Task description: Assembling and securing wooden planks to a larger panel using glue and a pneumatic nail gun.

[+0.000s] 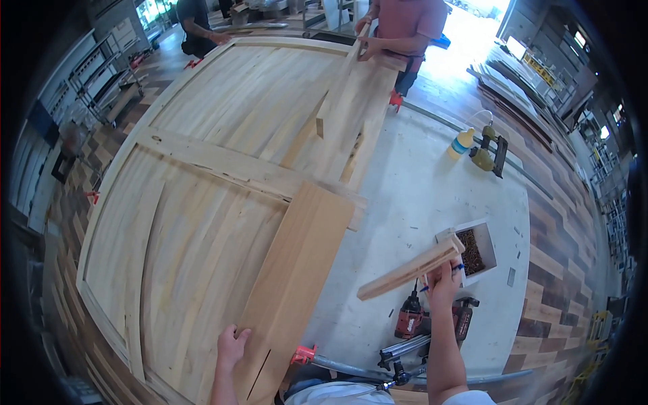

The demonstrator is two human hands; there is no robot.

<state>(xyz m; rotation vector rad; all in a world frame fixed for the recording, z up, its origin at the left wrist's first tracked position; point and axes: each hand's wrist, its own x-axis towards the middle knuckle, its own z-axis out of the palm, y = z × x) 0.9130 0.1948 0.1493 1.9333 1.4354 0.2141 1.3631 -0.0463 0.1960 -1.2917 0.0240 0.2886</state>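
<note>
My left hand [231, 345] rests with spread fingers on the near end of a wide loose wooden board [297, 273] that lies slanted across a large panelled wooden door [202, 175]. My right hand [443, 280] grips a short narrow wood strip [410, 268] and a blue pen, raised above the grey table. Across the door, a person in a pink shirt [405, 23] holds a long board [354, 111] on the far right side.
A small box of screws [478, 251] sits by my right hand. A red drill [410, 317] and a nail gun [405, 351] lie near the front edge. A glue bottle [462, 142] and green nailer [489, 155] stand far right. Another person [196, 27] crouches beyond the door.
</note>
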